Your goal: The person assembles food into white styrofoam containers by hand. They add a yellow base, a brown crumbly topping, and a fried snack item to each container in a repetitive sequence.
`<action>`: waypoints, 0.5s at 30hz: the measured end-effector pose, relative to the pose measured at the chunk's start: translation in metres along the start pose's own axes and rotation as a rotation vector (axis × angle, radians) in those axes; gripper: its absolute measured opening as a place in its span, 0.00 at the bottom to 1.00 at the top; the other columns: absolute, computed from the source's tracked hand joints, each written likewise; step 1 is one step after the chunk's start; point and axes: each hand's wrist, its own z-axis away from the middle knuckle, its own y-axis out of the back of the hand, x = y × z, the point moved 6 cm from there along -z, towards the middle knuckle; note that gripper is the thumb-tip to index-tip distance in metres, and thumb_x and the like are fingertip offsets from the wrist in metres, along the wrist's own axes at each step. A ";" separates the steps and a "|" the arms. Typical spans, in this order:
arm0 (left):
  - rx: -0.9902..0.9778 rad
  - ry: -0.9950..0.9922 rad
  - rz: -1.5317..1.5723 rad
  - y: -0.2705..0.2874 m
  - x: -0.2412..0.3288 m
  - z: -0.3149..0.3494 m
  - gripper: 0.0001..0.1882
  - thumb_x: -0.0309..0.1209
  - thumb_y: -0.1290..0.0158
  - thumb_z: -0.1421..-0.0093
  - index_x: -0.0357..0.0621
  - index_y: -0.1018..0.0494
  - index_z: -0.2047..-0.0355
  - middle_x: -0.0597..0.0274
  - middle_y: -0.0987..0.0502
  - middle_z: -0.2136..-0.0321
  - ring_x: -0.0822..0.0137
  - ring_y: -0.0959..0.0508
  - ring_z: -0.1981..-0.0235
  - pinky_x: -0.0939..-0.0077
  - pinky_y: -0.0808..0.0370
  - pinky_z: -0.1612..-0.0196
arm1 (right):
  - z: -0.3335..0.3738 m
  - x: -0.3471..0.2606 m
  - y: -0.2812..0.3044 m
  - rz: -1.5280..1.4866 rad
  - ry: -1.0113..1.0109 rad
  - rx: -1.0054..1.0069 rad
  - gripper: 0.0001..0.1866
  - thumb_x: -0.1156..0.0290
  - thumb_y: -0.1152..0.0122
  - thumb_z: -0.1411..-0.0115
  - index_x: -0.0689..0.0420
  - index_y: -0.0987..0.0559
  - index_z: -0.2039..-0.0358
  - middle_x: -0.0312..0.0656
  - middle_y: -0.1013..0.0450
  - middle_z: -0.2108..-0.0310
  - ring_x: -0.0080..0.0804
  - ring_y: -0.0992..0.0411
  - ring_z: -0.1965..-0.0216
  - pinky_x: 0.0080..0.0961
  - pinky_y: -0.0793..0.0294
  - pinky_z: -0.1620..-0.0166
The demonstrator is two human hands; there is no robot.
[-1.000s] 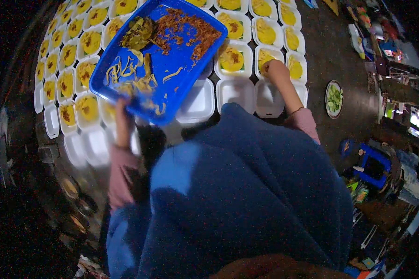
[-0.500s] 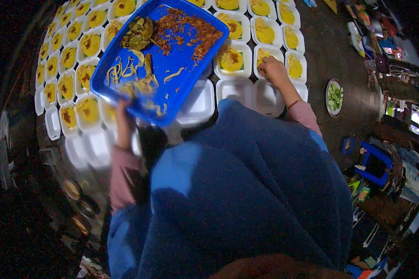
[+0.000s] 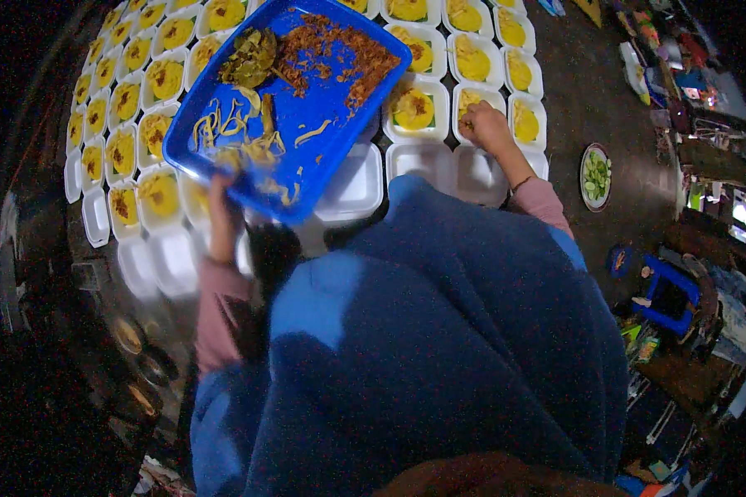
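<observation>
My left hand [image 3: 222,207] grips the near left edge of a blue tray [image 3: 311,178], which is tilted above the boxes. In the tray lie reddish-brown shreds [image 3: 365,70], a heap of dark leaves [image 3: 250,60] and pale yellow strips [image 3: 244,153]. My right hand [image 3: 487,128] reaches down over a white foam box [image 3: 458,103] of yellow rice, fingers bunched at pale strips on the rice. Whatever the fingertips pinch is too small to make out.
Rows of open foam boxes with yellow rice [image 3: 162,80] spread across the floor, some topped with brown shreds. Bare box lids [image 3: 423,166] lie nearest me. To the right stand a plate of sliced cucumber [image 3: 595,176] and a blue basin [image 3: 667,294].
Very little differs: the whole view has shifted slightly. My right hand stays at the same box, and my left hand still has the tray.
</observation>
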 end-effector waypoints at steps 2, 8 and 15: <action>0.013 -0.014 -0.004 0.002 0.003 0.001 0.16 0.33 0.55 0.57 0.39 0.38 0.67 0.56 0.32 0.71 0.61 0.30 0.68 0.72 0.36 0.63 | -0.002 -0.001 0.002 -0.059 -0.010 0.042 0.05 0.66 0.44 0.63 0.52 0.25 0.82 0.37 0.35 0.79 0.34 0.37 0.71 0.29 0.33 0.71; -0.024 -0.020 -0.022 0.016 0.001 -0.003 0.14 0.34 0.56 0.56 0.40 0.36 0.69 0.55 0.30 0.73 0.61 0.30 0.69 0.73 0.36 0.64 | -0.011 0.002 -0.010 -0.017 -0.045 -0.054 0.06 0.66 0.44 0.63 0.52 0.26 0.83 0.38 0.35 0.79 0.34 0.37 0.70 0.28 0.33 0.71; -0.054 -0.042 -0.073 -0.001 -0.010 0.006 0.11 0.36 0.58 0.54 0.41 0.35 0.74 0.54 0.30 0.73 0.63 0.31 0.69 0.75 0.35 0.66 | 0.015 0.019 -0.011 -0.090 -0.075 0.030 0.14 0.59 0.42 0.63 0.54 0.26 0.78 0.42 0.34 0.77 0.39 0.34 0.72 0.31 0.33 0.70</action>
